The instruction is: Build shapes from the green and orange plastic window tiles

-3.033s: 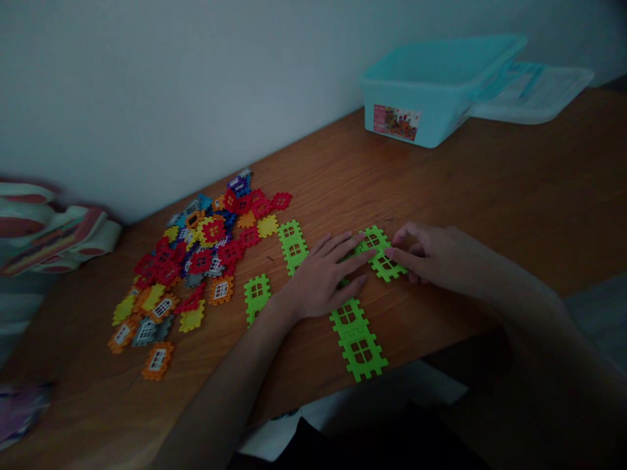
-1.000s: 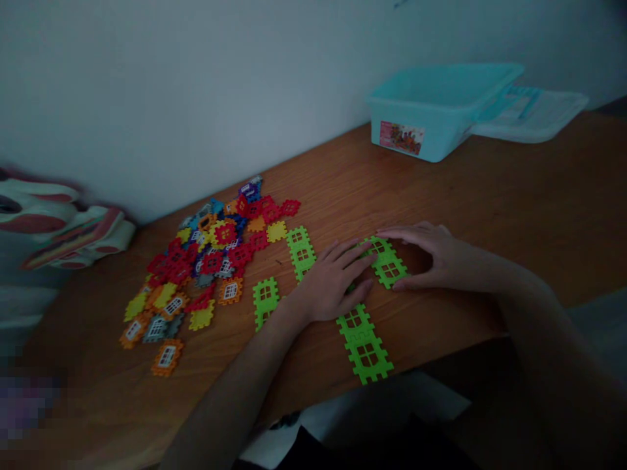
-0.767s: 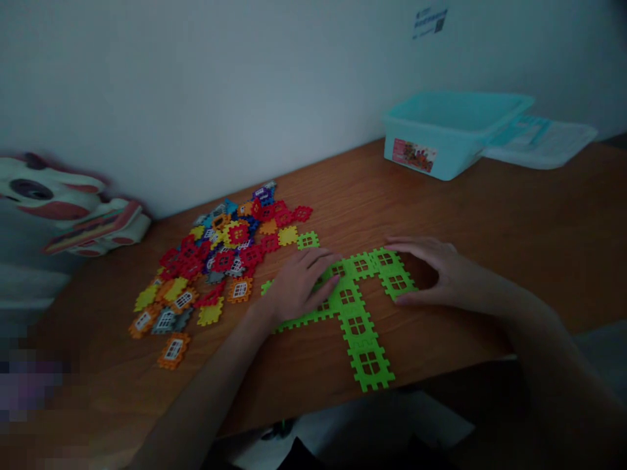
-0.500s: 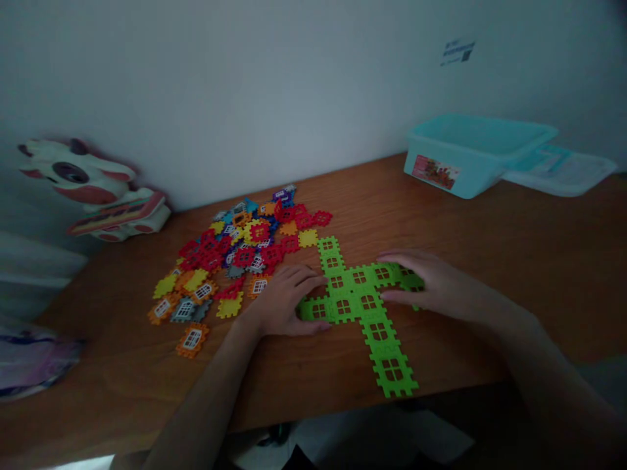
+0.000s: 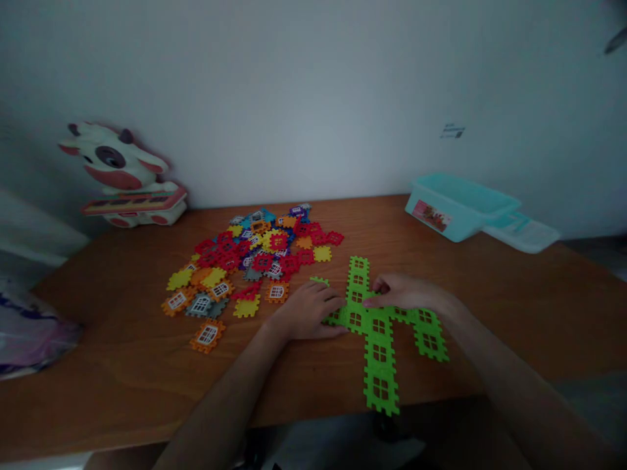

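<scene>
Green window-tile sheet (image 5: 379, 367) on the table (image 5: 519, 307), right of the pile of loose tiles (image 5: 259, 251) and nearer the viewer. Its branches appear largely joined; joins under the hands are hidden. The pile's other colours form no part of it. Left hand (image 5: 311, 310) straddles the pile-side end; right hand (image 5: 404, 292) touches the middle, fingers bent. Whether either grips cannot be told.

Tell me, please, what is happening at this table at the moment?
A person is handling a flat shape of joined green window tiles on the wooden table. The left hand is at the shape's left part, and the right hand is over its middle. Farther left lies a pile of mixed-colour tiles; at the back right stands an open turquoise box.
</scene>
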